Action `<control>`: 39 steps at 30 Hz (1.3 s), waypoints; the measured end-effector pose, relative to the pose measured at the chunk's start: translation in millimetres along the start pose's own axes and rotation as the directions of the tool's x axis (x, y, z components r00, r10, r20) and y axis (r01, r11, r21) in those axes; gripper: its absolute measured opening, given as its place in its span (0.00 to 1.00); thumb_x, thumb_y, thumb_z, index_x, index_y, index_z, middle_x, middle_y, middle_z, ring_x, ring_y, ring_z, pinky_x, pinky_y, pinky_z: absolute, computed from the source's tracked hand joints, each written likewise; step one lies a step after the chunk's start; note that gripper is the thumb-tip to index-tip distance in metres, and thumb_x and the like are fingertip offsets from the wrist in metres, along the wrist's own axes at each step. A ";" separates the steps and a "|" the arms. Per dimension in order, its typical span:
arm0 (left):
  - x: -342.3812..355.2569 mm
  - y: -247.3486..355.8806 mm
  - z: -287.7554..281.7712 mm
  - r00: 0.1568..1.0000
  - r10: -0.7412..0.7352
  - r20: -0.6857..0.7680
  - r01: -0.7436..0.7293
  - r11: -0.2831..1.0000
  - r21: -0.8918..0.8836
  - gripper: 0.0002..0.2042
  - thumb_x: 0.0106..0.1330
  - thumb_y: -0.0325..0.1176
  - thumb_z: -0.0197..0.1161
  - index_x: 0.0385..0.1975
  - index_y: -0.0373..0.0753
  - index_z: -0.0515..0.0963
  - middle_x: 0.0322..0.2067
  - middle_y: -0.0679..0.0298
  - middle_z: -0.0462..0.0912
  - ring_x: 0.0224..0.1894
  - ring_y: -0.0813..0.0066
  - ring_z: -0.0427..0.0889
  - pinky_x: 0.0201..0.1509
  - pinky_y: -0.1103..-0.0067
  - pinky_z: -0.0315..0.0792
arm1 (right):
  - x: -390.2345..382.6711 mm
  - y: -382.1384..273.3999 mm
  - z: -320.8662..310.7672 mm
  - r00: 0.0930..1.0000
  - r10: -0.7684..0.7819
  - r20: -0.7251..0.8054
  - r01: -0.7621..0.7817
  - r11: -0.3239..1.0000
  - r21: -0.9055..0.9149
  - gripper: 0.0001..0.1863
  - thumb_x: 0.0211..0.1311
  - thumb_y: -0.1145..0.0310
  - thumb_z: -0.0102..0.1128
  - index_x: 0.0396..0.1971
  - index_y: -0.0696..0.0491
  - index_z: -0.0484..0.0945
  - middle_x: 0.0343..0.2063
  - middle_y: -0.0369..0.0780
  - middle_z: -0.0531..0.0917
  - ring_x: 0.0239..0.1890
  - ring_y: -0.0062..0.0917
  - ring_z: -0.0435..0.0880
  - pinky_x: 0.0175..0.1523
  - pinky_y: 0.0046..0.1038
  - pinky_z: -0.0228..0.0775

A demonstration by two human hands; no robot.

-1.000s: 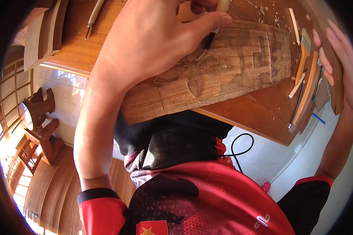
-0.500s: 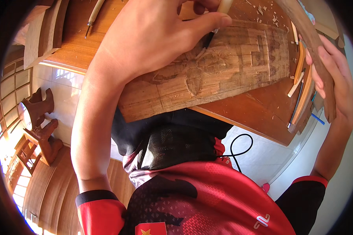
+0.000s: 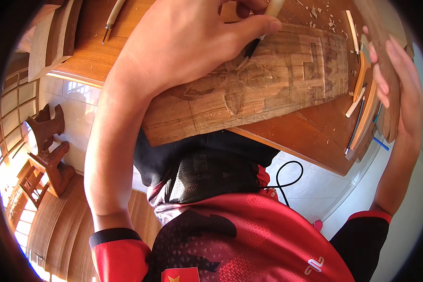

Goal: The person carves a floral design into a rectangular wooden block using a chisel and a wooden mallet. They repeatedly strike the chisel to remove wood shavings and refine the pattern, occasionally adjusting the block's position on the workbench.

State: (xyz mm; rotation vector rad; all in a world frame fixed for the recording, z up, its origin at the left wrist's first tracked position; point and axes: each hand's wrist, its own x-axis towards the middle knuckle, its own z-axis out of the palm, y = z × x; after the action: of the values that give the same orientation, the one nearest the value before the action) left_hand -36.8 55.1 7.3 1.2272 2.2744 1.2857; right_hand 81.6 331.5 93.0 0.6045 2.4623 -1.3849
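A carved wooden board (image 3: 277, 89) lies at a slant over the table's near edge, with raised and cut shapes on its top. My left hand (image 3: 192, 47) is closed around the pale handle of a chisel (image 3: 274, 7), whose dark blade tilts down onto the carving; its curled fingers are partly hidden at the top edge. At the right, clear of the board, my right hand (image 3: 405, 82) grips a long brown wooden stick (image 3: 388, 101), blurred at its upper part. Thumb and fingers lie on both sides of the stick.
Several carving tools lie along the table's right side, among them a pale-handled one (image 3: 352, 30). Another chisel (image 3: 112, 19) rests at the upper left. Wood shavings (image 3: 331, 22) are scattered beyond the board. Wooden blocks (image 3: 51, 42) stand left; a black cord (image 3: 283, 176) hangs below.
The wooden stick has swung to the right, away from the board, together with my right hand. My left hand and the chisel have barely shifted. The board looks unmoved.
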 end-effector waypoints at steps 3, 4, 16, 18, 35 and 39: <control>-0.3 2.1 1.0 0.999 -0.020 0.024 0.019 0.999 0.039 0.13 0.69 0.35 0.69 0.40 0.29 0.86 0.31 0.58 0.86 0.23 0.76 0.75 0.25 0.76 0.67 | -1.0 -1.2 -1.5 1.000 0.014 0.012 -0.014 1.000 -0.004 0.25 0.78 0.56 0.51 0.62 0.61 0.72 0.38 0.35 0.76 0.19 0.06 0.67 0.18 0.10 0.59; 0.3 0.3 1.4 0.999 -0.015 0.037 0.014 1.000 0.020 0.13 0.69 0.35 0.69 0.40 0.29 0.86 0.31 0.58 0.86 0.23 0.76 0.75 0.25 0.76 0.67 | -2.7 -0.6 -0.9 1.000 0.022 0.009 -0.022 1.000 0.003 0.25 0.78 0.56 0.51 0.62 0.61 0.72 0.37 0.36 0.76 0.19 0.06 0.67 0.18 0.10 0.59; 5.0 -9.6 -0.7 0.991 0.108 0.077 -0.104 0.993 -0.057 0.13 0.69 0.34 0.69 0.40 0.27 0.86 0.33 0.55 0.85 0.26 0.71 0.79 0.27 0.74 0.70 | -13.3 4.9 6.3 0.998 0.050 -0.024 -0.048 0.998 0.047 0.28 0.79 0.56 0.50 0.65 0.64 0.70 0.38 0.34 0.76 0.19 0.06 0.66 0.18 0.12 0.58; 6.9 1.5 -6.9 0.992 0.058 0.115 -0.061 0.998 0.024 0.13 0.69 0.33 0.69 0.39 0.27 0.86 0.32 0.55 0.84 0.26 0.71 0.79 0.28 0.74 0.70 | -15.7 2.4 5.4 0.998 0.055 -0.019 -0.054 0.997 0.064 0.28 0.78 0.56 0.51 0.65 0.65 0.70 0.38 0.34 0.76 0.19 0.06 0.66 0.18 0.12 0.58; 2.5 -14.5 -4.5 0.958 0.257 0.128 -0.229 0.953 -0.200 0.12 0.68 0.33 0.69 0.36 0.26 0.85 0.34 0.53 0.84 0.31 0.66 0.82 0.34 0.71 0.75 | -35.8 15.8 23.4 0.993 0.077 -0.093 -0.051 0.968 0.247 0.25 0.81 0.60 0.45 0.64 0.66 0.69 0.38 0.37 0.76 0.20 0.08 0.67 0.19 0.13 0.60; 3.0 -15.9 -3.5 0.948 0.293 0.126 -0.257 0.935 -0.245 0.12 0.68 0.32 0.69 0.37 0.26 0.85 0.35 0.52 0.84 0.31 0.66 0.83 0.35 0.71 0.75 | -42.3 13.8 27.7 0.989 0.129 -0.072 -0.107 0.960 0.260 0.26 0.81 0.60 0.46 0.65 0.66 0.69 0.37 0.36 0.75 0.20 0.09 0.67 0.19 0.12 0.60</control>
State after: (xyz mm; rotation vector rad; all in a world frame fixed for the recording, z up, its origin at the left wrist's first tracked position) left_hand -49.4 51.4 -2.8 1.5431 1.8338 1.4338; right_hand 125.8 304.3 85.7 0.8712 2.2851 -1.6733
